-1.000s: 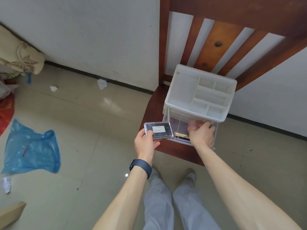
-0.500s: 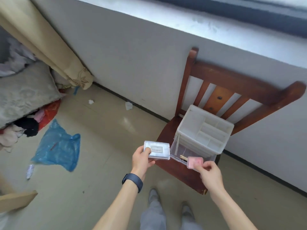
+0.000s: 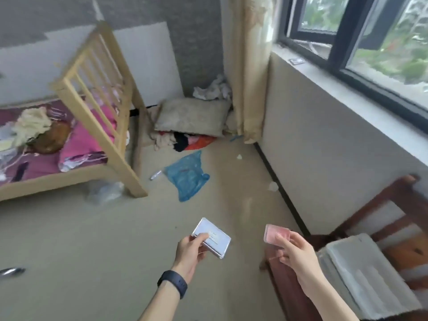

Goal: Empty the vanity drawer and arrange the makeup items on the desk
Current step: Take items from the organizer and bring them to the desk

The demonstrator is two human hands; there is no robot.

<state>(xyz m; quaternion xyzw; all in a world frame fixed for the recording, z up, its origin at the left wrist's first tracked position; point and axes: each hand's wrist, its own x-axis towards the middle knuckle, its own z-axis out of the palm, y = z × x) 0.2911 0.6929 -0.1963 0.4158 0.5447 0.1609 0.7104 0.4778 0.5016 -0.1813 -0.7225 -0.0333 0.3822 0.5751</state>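
Turned from the organizer (image 3: pixel 361 265), left hand (image 3: pixel 190 253) pinches silver compact (image 3: pixel 216 237) by its edge, right hand (image 3: pixel 294 253) pink compact (image 3: pixel 275 235).

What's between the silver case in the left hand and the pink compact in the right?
Nothing held or lying there: in the head view only bare floor shows between the silver case and the pink compact.

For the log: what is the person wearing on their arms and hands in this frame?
No sleeves or gloves are in view. The left hand has a dark, smooth wristband around its wrist, shaped like a fitness band. The right hand and its wrist carry nothing. No rings can be made out on either hand.
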